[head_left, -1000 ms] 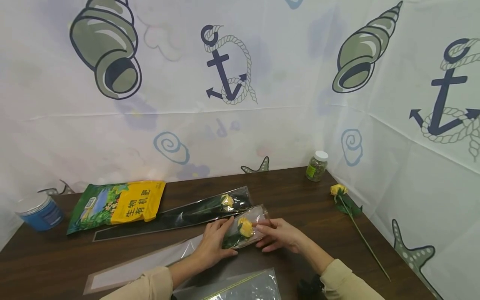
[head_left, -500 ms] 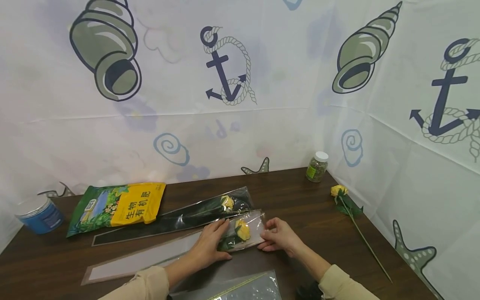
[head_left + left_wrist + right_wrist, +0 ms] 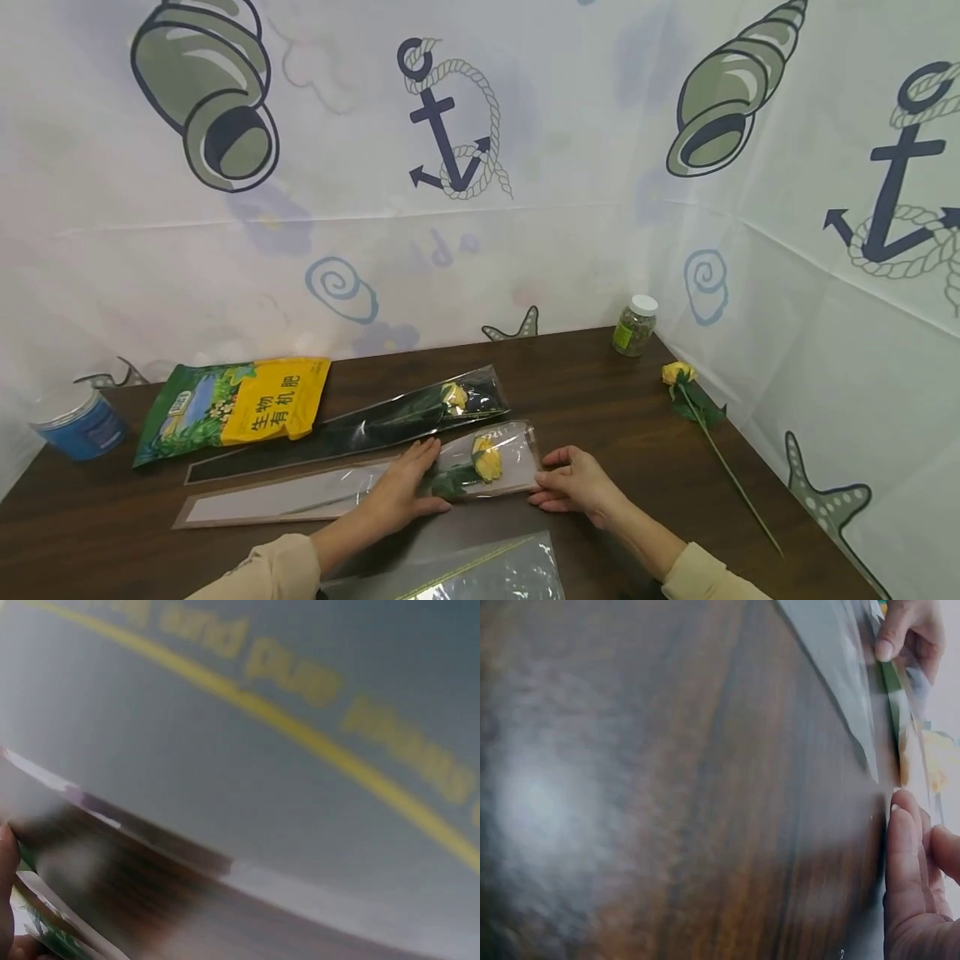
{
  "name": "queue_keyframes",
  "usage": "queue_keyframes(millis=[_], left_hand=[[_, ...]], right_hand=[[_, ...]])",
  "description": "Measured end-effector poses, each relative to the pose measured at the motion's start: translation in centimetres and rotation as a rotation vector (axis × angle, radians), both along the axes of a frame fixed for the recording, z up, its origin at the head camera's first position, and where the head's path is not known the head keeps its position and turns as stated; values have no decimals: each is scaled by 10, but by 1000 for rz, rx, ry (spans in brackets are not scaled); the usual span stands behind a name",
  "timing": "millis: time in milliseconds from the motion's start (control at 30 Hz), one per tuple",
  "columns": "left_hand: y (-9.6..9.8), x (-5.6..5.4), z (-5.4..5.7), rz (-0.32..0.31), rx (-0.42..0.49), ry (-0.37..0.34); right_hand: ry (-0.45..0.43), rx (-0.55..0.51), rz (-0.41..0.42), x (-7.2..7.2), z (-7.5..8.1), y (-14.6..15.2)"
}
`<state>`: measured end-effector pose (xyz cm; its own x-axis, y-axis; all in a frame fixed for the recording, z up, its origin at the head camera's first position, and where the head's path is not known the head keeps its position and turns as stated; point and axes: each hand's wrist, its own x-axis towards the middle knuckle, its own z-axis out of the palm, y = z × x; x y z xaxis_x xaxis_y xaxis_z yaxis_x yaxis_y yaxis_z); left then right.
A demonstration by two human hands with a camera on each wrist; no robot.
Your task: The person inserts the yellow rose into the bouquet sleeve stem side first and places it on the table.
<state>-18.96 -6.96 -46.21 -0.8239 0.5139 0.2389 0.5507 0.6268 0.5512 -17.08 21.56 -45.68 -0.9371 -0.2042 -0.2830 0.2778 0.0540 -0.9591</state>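
Note:
A clear flower sleeve with a white backing [image 3: 262, 505] lies on the dark wood table, holding a yellow rose [image 3: 487, 460] with green leaves. My left hand [image 3: 401, 486] rests on the sleeve just left of the rose, fingers extended. At the sleeve's right end, my right hand [image 3: 576, 486] pinches the edge between thumb and fingers; the right wrist view shows this hand [image 3: 915, 877] close up. Behind lies a black-backed sleeve [image 3: 367, 435] with another yellow rose [image 3: 453, 397] inside. In the left wrist view, only fingertips [image 3: 6, 862] show at the left edge.
Near the front edge lies a grey clear sleeve [image 3: 487, 575] with a yellow line. A loose yellow rose [image 3: 678, 374] lies at right, its long stem pointing forward. A jar with white lid [image 3: 633, 329], a green-yellow fertilizer bag [image 3: 247, 408] and a blue tub [image 3: 81, 429] stand farther back.
The white-backed sleeve has turned and settled flatter, its left end shifting away from me. My right hand has moved right from beside the rose to the sleeve's end; my left hand slid slightly left.

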Motion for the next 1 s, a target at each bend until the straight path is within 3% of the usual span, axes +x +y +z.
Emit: queue_keyframes(millis=[333, 533, 667, 800, 900, 1000], left_hand=[[-3, 2, 1, 22, -32, -44], [-5, 3, -1, 35, -51, -42], [-7, 5, -4, 26, -69, -80], [-8, 4, 5, -10, -100, -112], [-8, 8, 19, -13, -79, -44], [-4, 23, 29, -47, -46, 68]], right_hand=[[-13, 3, -3, -2, -3, 0], [-7, 27, 58, -2, -2, 2], [-14, 43, 96, 4, -3, 8], [-1, 65, 105, 9, -1, 17], [48, 112, 97, 11, 6, 24], [114, 190, 125, 19, 10, 28]])
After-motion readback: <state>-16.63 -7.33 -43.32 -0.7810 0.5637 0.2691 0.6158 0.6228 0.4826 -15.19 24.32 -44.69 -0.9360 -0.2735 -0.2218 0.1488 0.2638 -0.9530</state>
